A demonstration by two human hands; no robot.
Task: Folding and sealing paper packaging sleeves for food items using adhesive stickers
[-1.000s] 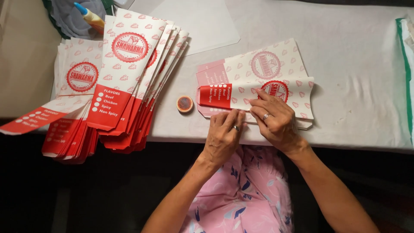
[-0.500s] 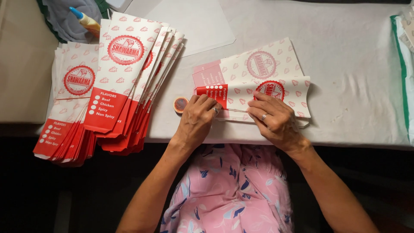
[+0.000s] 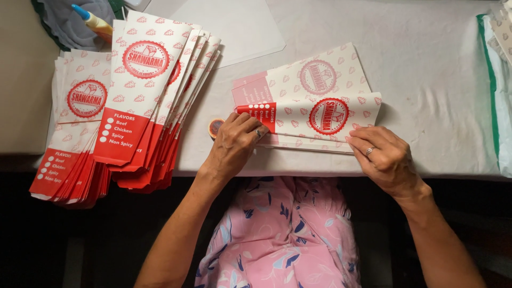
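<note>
1. Both hands rest on a folded paper bag (image 3: 314, 106), white with small red marks, a round red stamp and a red end panel, lying flat near the front edge of the table (image 3: 426, 64).
2. Left hand (image 3: 234, 145) lies palm down at the bag's red end, fingers curled and pressing on the lower corner of that panel; it pins the paper rather than gripping it.
3. Right hand (image 3: 381, 157) lies at the opposite lower corner of the bag, fingers bent, tips pressing the bag's folded edge against the table. A ring shows on one finger.
4. The bag sits on top of a second, similar sheet whose pink edge sticks out above and to the left of it.
5. A small round lid (image 3: 215, 127), orange-red in the middle, sits on the table just left of the bag, touching or nearly touching the left hand's thumb side.
6. Further left of the bag, well apart, a fanned pile of finished bags (image 3: 144, 96) overhangs the table's front edge, red ends toward the person.
7. Beyond the bag's far-left corner lies a plain white sheet (image 3: 234, 26).
8. Far up and left of the bag, a glue bottle (image 3: 93, 21) with a blue tip lies on a grey cloth (image 3: 64, 24).
9. To the right of the bag, at the table's end, lies a clear plastic wrap with a green edge (image 3: 493, 90).
10. Below the bag, under the table edge, the person's pink flowered dress (image 3: 288, 234) shows.
</note>
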